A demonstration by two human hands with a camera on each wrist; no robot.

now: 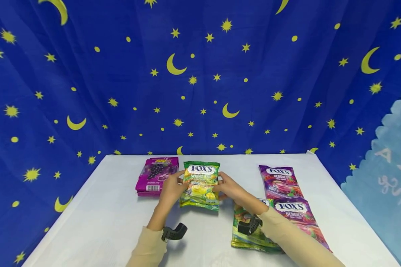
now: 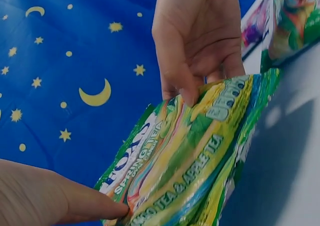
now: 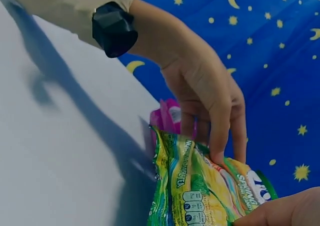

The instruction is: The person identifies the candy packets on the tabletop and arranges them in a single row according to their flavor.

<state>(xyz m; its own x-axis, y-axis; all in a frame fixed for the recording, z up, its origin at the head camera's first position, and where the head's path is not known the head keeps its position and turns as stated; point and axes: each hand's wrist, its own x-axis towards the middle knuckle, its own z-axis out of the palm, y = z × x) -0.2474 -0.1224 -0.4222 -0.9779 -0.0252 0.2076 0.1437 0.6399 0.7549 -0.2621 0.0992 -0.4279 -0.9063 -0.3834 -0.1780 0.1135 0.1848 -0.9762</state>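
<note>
Between both hands, a green and yellow Fox's Spring Tea candy bag (image 1: 201,185) is held above the white table, its printed front toward the head camera. My left hand (image 1: 172,188) grips the bag's left side, thumb on the front. On the opposite side my right hand (image 1: 232,189) pinches the edge, as the left wrist view also shows with the thumb (image 2: 187,93) on the printed face. The fingers behind the bag are partly hidden. Just left of the left hand lies a purple grape candy bag stack (image 1: 155,178).
Two purple Fox's Berries bags (image 1: 282,181) lie at the right, one behind the other. Next to them another green Fox's bag (image 1: 250,237) lies partly under the right forearm. A blue curtain (image 1: 200,81) with moons and stars rises behind the white table (image 1: 103,222).
</note>
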